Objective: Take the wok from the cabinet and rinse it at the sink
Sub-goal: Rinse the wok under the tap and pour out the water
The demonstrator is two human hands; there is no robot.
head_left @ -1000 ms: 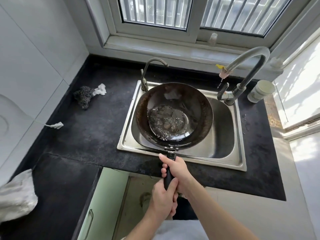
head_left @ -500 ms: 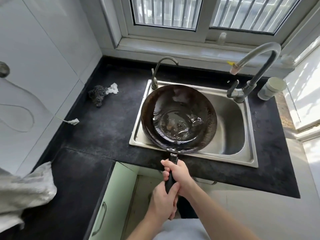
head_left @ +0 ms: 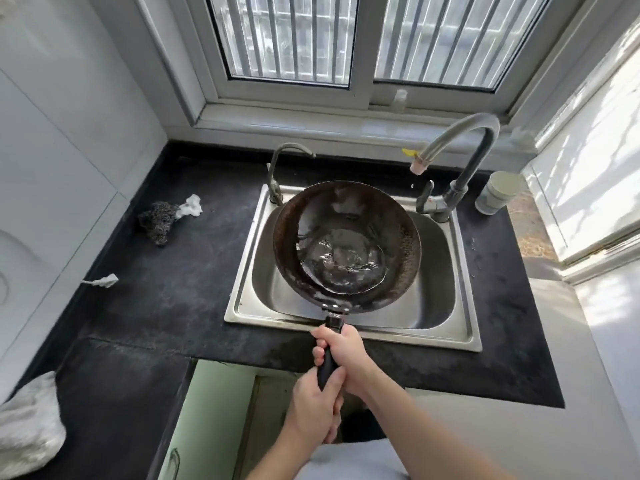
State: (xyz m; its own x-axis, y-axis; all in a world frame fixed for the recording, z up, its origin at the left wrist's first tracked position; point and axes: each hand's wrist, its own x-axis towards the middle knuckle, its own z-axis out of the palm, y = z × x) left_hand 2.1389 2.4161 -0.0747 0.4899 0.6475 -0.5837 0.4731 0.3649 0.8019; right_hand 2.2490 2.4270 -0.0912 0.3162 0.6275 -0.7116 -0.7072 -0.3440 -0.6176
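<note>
A dark, worn wok hangs over the steel sink, with a pool of water rippling in its bottom. Its black handle points toward me. My right hand grips the handle close to the wok. My left hand grips the handle's end just behind it. The tall curved tap stands at the sink's back right, its spout above the wok's right rim; only a drop falls from it. A smaller tap rises at the back left.
On the black counter left of the sink lie a steel scourer and a white scrap. A white jar stands right of the tap. The green cabinet door below hangs open. A cloth lies bottom left.
The wok has shifted slightly right and tilted as I swirl it, and the water inside has moved across its bottom. Both hands keep their hold on the handle.
</note>
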